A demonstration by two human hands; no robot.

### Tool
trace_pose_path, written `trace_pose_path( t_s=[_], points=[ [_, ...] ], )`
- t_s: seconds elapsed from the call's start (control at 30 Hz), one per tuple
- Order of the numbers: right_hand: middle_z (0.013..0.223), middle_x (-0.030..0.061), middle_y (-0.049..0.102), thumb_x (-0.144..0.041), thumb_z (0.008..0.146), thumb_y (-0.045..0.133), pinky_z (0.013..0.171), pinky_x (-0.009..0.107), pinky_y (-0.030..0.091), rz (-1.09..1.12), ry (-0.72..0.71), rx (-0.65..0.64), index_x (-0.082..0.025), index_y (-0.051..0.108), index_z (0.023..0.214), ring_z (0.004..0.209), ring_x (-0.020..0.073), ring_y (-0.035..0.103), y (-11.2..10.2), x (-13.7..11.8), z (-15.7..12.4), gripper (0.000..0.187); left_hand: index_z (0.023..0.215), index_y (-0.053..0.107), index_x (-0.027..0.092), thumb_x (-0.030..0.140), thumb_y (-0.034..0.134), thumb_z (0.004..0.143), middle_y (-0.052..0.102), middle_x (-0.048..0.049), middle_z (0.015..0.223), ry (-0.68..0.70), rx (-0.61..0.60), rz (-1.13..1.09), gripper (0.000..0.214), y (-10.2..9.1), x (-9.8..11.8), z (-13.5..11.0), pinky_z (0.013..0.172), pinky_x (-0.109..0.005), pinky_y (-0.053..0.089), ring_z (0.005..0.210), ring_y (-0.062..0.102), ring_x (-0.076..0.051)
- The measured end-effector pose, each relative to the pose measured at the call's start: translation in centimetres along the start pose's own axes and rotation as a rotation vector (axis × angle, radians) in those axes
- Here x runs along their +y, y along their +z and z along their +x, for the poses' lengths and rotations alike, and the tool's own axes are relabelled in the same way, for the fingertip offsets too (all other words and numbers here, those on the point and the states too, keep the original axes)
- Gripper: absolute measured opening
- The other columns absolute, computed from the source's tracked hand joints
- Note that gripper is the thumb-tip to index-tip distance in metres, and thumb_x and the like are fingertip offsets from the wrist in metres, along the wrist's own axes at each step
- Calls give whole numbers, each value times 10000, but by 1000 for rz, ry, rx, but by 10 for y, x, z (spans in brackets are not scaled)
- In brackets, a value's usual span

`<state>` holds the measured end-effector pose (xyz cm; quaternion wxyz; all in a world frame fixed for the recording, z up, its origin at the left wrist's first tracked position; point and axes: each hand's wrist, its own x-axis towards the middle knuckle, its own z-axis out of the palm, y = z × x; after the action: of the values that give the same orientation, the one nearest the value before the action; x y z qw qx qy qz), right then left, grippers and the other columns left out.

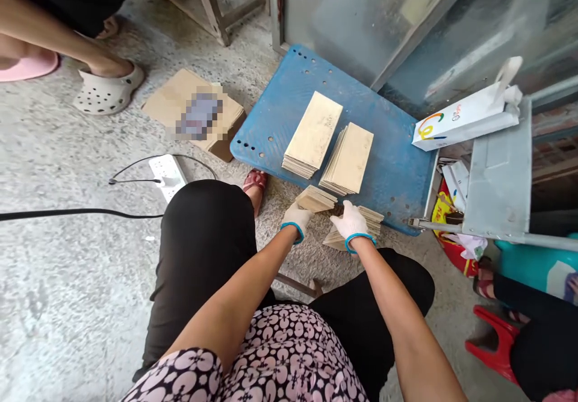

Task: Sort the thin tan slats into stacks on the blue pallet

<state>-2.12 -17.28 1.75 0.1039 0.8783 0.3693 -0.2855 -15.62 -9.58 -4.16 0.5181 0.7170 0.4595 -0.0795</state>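
Both my hands wear white gloves with blue cuffs. My left hand (295, 218) is closed on a small stack of thin beige rectangular sheets (316, 198), lifted at the near edge of a blue perforated board (388, 167). My right hand (351, 222) rests with fingers curled on another stack of sheets (374, 220) lying at the board's near edge. Two neat stacks of the same sheets lie on the board: a left stack (313, 134) and a right stack (348, 157).
A cardboard box (171, 101) and a white power strip (167, 175) with black cables lie on the concrete floor to the left. Another person's feet in white clogs (108, 89) are far left. A white paper bag (465, 119), a grey metal tray (499, 179) and a red stool (492, 342) are to the right.
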Motion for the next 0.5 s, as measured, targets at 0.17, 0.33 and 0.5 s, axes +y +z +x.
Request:
trace_pose_path(
  t_s=[0.17,0.33,0.5],
  points=[
    [1171,162,558,-472,820,580,839,386,459,-64,-60,-52,-175,437,1310,1045,306,598,16,-4,37,591,1452,344,128,282,576,791,565,-137,1328,-376,139,-160,718,4,-20,26,941,-285,471,1190,560,-247],
    [1157,155,561,-460,777,612,836,379,465,9,-38,-78,-169,435,1309,1020,304,604,31,-11,62,632,1448,374,209,324,544,812,498,-113,1403,-388,150,-131,669,1,-20,50,997,-352,439,1246,510,-273],
    [1127,141,567,-430,757,646,819,356,468,14,-42,-68,-186,479,1271,980,280,614,40,-16,74,592,1323,496,269,326,527,827,524,-76,1378,-303,160,-38,500,1,-9,60,957,-343,458,1185,552,-263]
  ],
)
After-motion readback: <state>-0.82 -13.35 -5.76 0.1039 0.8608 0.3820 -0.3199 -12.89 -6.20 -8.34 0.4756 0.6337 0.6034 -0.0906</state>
